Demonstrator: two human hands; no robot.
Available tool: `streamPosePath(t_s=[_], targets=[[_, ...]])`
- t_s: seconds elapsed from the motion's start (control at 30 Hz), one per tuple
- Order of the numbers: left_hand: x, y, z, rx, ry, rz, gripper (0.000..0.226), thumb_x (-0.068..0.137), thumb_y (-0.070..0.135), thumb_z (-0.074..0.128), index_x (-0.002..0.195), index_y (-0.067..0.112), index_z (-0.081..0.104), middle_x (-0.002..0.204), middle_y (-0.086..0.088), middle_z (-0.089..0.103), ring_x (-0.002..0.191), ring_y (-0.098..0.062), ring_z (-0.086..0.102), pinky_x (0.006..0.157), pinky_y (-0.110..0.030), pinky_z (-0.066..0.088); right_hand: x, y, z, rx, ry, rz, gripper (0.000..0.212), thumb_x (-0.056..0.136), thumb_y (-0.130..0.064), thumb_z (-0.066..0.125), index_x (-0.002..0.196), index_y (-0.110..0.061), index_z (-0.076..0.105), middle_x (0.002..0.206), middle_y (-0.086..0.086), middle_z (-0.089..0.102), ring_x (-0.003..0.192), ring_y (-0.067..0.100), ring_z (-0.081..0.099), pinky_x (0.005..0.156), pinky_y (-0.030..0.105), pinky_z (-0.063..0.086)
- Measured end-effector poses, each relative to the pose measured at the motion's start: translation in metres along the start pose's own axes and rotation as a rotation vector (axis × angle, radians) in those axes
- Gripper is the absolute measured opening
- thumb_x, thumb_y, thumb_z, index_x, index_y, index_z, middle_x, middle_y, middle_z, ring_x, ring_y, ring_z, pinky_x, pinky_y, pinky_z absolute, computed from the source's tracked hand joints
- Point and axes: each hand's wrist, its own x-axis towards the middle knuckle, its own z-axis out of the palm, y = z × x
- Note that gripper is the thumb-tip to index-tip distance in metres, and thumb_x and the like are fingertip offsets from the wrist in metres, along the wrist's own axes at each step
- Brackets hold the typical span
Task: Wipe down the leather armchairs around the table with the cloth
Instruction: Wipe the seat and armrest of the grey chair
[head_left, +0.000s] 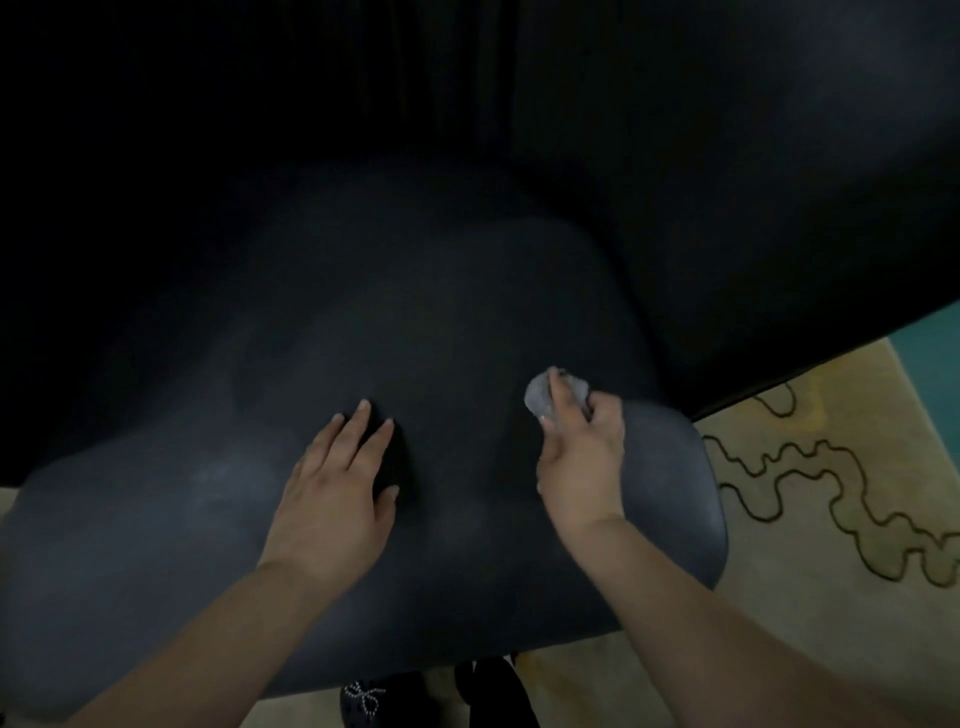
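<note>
**Wiping the dark armchair back**

Patterned carpet (841, 499) is framing a dark leather armchair (415, 322). Right hand (582, 457) is pinching the bunched grey cloth (543, 395) against its right side; left hand (337, 488) is lying spread flat, bracing. Overlapping strokes toward the edge would likely be working best. Shoes (363, 696) are showing below; nothing is blocking.

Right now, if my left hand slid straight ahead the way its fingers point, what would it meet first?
Probably only more dark armchair leather; the left hand lies flat, and the cloth is off to its right.
</note>
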Motion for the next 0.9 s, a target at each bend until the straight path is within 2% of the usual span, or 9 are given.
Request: streamPosePath(t_s=[0.07,0.13,0.17,0.23,0.37,0.53,0.63,0.8,0.9], targets=[[0.003,-0.003,-0.003,0.011,-0.003,0.010,0.065,0.091,0.034,0.055,0.150,0.024,0.028,0.160,0.001,0.014,0.146,-0.020,0.011,0.119,-0.037,0.017,0.019,-0.002,-0.001,-0.028,0.164,0.117,0.052,0.091,-0.009,0.055,0.141,-0.020,0.043,0.117,0.019,0.041,0.101,0.033,0.045,0.094,0.040,0.041],[0.009,-0.005,-0.006,0.004,-0.001,0.013,0.064,0.091,0.032,0.056,0.149,0.023,0.030,0.159,0.001,0.015,0.146,-0.020,0.012,0.119,-0.038,0.017,0.049,0.003,-0.008,0.032,0.254,0.409,0.055,0.092,-0.014,0.048,0.144,-0.022,0.036,0.131,0.023,0.034,0.112,0.036,0.040,0.094,0.037,0.034],[0.013,-0.005,-0.008,-0.004,0.002,0.014,0.063,0.091,0.031,0.056,0.149,0.022,0.031,0.159,0.000,0.016,0.146,-0.020,0.012,0.119,-0.038,0.017,0.064,0.009,-0.010,0.075,0.232,0.538,0.056,0.091,-0.016,0.044,0.145,-0.025,0.032,0.137,0.022,0.029,0.117,0.036,0.036,0.093,0.035,0.032],[0.021,-0.006,-0.009,-0.015,0.018,0.017,0.062,0.091,0.030,0.057,0.148,0.021,0.033,0.159,0.000,0.019,0.146,-0.020,0.014,0.119,-0.039,0.018,0.088,0.014,-0.008,0.044,0.135,0.660,0.055,0.094,-0.018,0.038,0.147,-0.025,0.026,0.145,0.017,0.025,0.124,0.033,0.033,0.098,0.034,0.029],[0.038,-0.005,-0.013,-0.067,0.080,0.004,0.060,0.091,0.029,0.057,0.147,0.019,0.037,0.157,0.001,0.023,0.145,-0.020,0.017,0.117,-0.037,0.018,0.120,0.006,0.008,0.024,0.084,0.525,0.049,0.099,-0.020,0.039,0.147,-0.026,0.030,0.148,0.008,0.029,0.129,0.031,0.032,0.109,0.041,0.023],[0.059,-0.002,-0.018,-0.078,0.085,0.010,0.060,0.091,0.031,0.056,0.147,0.020,0.036,0.158,0.002,0.022,0.146,-0.019,0.014,0.118,-0.040,0.020,0.155,0.002,0.017,0.065,0.083,0.436,0.051,0.091,-0.009,0.042,0.142,-0.013,0.038,0.143,0.021,0.032,0.129,0.037,0.032,0.106,0.048,0.030],[0.073,0.001,-0.023,-0.060,0.080,0.004,0.063,0.091,0.039,0.053,0.149,0.022,0.032,0.159,0.003,0.018,0.146,-0.018,0.012,0.118,-0.043,0.021,0.163,0.001,0.022,0.096,0.090,0.418,0.051,0.091,-0.007,0.042,0.142,-0.011,0.037,0.143,0.022,0.032,0.129,0.037,0.033,0.106,0.044,0.030],[0.104,0.006,-0.029,-0.054,0.096,-0.019,0.068,0.089,0.049,0.050,0.149,0.025,0.028,0.159,0.005,0.015,0.146,-0.016,0.008,0.116,-0.043,0.021,0.179,-0.002,0.030,0.049,0.086,0.434,0.046,0.101,-0.023,0.038,0.146,-0.021,0.032,0.152,0.004,0.025,0.137,0.025,0.025,0.116,0.035,0.019],[0.117,0.006,-0.031,-0.069,0.105,-0.018,0.069,0.088,0.050,0.050,0.149,0.025,0.029,0.159,0.005,0.015,0.146,-0.016,0.009,0.116,-0.043,0.022,0.191,-0.005,0.035,0.069,0.097,0.395,0.045,0.101,-0.021,0.040,0.145,-0.020,0.035,0.151,0.004,0.027,0.136,0.023,0.026,0.114,0.031,0.019]])
